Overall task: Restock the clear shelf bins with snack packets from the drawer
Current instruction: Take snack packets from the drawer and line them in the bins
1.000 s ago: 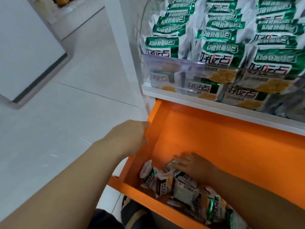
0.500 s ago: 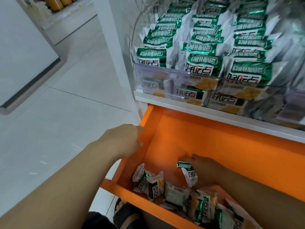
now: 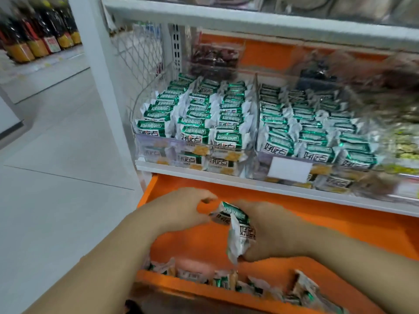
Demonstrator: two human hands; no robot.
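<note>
Orange drawer (image 3: 204,288): pulled out below the white shelf (image 3: 226,177); its front wall is nearest the camera.
Loose packets (image 3: 226,282): green-and-white snack packets lying in a jumble along the drawer's front wall.
Right grip (image 3: 267,232): above the open drawer, fingers curled round the held packets.
Held packets (image 3: 238,230): at least two green-and-white packets bunched together. One lies slantwise on top and one hangs down from the fingers, all clear of the drawer floor and below the shelf edge.
Left grip (image 3: 181,211): just beside the right one, fingers curved toward the upper packet's left end. Blur hides whether they pinch it or only come near, so I cannot tell.
Left clear bin (image 3: 158,141): on the shelf, filled with tidy rows of shelved packets (image 3: 197,116) standing on edge.
Right clear bin (image 3: 264,164): touching the left one, equally full, with a blank white label (image 3: 289,169) on its front.
Upper bin (image 3: 213,57): behind and higher, holding dark red snacks.
Wire mesh panel (image 3: 140,60): at the shelf's left side.
Bottles (image 3: 34,41): far left across the pale tiled floor (image 3: 56,155), blurred.
</note>
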